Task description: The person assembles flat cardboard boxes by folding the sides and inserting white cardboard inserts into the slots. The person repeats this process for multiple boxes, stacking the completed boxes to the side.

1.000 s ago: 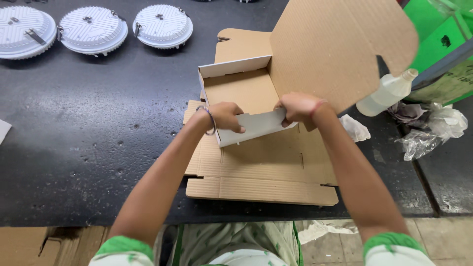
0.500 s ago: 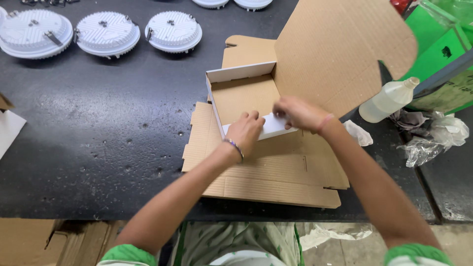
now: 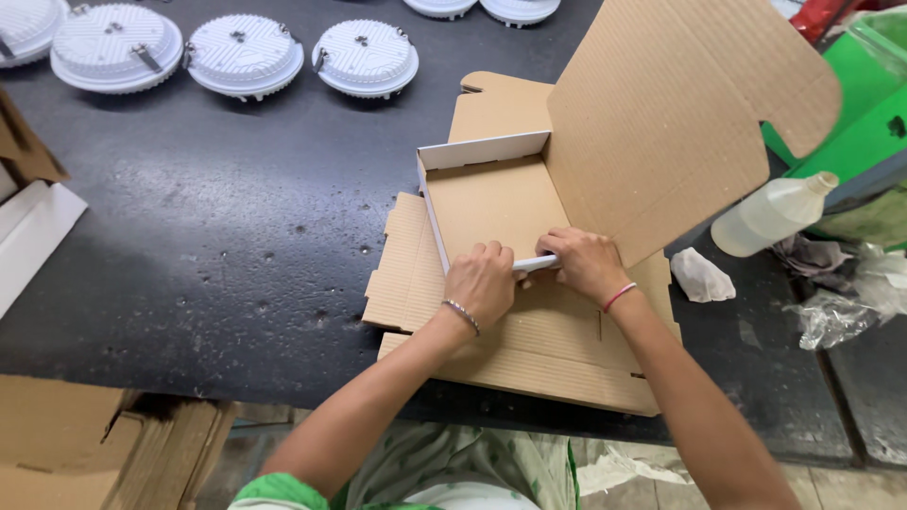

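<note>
Both forearms reach forward from the bottom of the view and converge over a half-folded corrugated cardboard box (image 3: pixel 496 203) lying on a dark, speckled worktable (image 3: pixel 208 246). The left hand (image 3: pixel 482 281), with a thin bracelet at the wrist, is curled knuckles-up, its fingers bent over the near wall flap (image 3: pixel 535 263) of the box, a narrow strip whose white face shows between the two hands. The right hand (image 3: pixel 588 263), with a pink band at the wrist, mirrors it just beside, fingers closed down on the same flap, so both hands grip that strip and press it where the box's floor meets its front edge. The box sits near the table's front edge, with its left and far walls standing upright, white on the inside, while its large lid panel (image 3: pixel 675 113) tilts up and away on the right. Unfolded brown panels spread flat beneath the wrists. Along the far side of the table lie round white ribbed light fixtures (image 3: pixel 244 55) in a row, well apart from the box. To the right, a translucent plastic bottle (image 3: pixel 770 215) lies tipped beside a green bin (image 3: pixel 855 132), with a crumpled white cloth (image 3: pixel 701 276) near the box's right edge.
</note>
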`<move>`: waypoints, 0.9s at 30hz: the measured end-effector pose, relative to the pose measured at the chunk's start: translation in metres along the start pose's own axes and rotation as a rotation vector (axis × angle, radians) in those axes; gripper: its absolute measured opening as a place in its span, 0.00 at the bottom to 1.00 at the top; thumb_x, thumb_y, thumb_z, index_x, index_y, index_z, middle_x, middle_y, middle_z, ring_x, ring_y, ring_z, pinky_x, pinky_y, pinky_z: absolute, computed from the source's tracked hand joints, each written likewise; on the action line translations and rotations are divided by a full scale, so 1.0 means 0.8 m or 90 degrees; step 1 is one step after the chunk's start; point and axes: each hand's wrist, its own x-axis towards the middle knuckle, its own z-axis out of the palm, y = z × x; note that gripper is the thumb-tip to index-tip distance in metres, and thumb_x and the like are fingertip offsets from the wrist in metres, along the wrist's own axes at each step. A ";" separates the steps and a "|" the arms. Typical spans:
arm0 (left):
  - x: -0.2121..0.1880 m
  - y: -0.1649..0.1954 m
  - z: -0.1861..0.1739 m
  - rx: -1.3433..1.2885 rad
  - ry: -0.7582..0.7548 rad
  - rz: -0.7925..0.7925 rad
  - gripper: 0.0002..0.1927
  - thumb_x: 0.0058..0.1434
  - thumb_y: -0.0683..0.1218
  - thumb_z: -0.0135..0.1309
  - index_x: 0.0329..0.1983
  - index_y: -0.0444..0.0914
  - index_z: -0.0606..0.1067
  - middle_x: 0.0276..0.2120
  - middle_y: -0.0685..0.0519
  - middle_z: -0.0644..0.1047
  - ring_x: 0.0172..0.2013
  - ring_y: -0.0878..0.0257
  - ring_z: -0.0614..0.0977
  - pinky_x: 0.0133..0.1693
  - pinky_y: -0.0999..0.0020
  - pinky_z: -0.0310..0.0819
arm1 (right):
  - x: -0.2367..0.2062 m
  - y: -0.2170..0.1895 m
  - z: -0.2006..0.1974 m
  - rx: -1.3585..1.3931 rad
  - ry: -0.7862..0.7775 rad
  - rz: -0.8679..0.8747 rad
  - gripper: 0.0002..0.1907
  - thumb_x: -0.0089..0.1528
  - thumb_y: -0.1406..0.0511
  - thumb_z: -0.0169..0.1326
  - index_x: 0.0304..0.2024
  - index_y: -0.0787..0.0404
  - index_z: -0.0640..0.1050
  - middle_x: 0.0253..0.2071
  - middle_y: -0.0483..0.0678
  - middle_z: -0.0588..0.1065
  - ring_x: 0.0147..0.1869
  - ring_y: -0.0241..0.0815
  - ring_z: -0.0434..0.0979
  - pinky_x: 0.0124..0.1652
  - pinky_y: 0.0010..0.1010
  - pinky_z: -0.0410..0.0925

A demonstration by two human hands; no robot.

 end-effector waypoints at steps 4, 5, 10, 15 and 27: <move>0.014 0.002 -0.008 -0.037 -0.096 -0.052 0.15 0.63 0.55 0.58 0.34 0.38 0.79 0.37 0.44 0.81 0.40 0.49 0.82 0.43 0.51 0.75 | 0.009 0.012 0.006 -0.063 -0.023 -0.014 0.10 0.50 0.66 0.61 0.33 0.46 0.80 0.36 0.41 0.80 0.42 0.47 0.82 0.40 0.41 0.74; 0.015 0.004 -0.013 -0.036 -0.113 -0.063 0.16 0.63 0.55 0.58 0.35 0.38 0.79 0.38 0.43 0.81 0.41 0.49 0.82 0.43 0.51 0.75 | 0.007 0.010 0.003 -0.042 -0.025 0.001 0.07 0.52 0.63 0.63 0.34 0.47 0.80 0.36 0.42 0.79 0.43 0.48 0.81 0.40 0.42 0.73; -0.021 0.011 -0.056 0.010 0.011 0.032 0.08 0.56 0.47 0.58 0.37 0.40 0.79 0.40 0.49 0.80 0.44 0.51 0.81 0.43 0.52 0.75 | -0.034 -0.046 -0.027 0.072 0.121 -0.082 0.26 0.50 0.57 0.66 0.51 0.55 0.81 0.38 0.50 0.78 0.47 0.52 0.78 0.43 0.43 0.72; -0.083 0.004 -0.115 0.116 0.116 0.056 0.06 0.56 0.44 0.55 0.36 0.41 0.78 0.35 0.55 0.79 0.42 0.57 0.81 0.39 0.59 0.72 | -0.033 -0.124 -0.040 0.063 0.128 -0.070 0.16 0.53 0.57 0.66 0.41 0.53 0.82 0.37 0.44 0.80 0.49 0.47 0.77 0.43 0.39 0.72; -0.180 -0.096 -0.261 0.433 0.213 -0.165 0.05 0.53 0.43 0.51 0.28 0.44 0.78 0.28 0.53 0.79 0.31 0.58 0.81 0.32 0.60 0.73 | -0.028 -0.247 -0.072 0.465 0.076 -0.329 0.25 0.50 0.63 0.69 0.50 0.58 0.79 0.58 0.53 0.71 0.61 0.53 0.75 0.55 0.41 0.71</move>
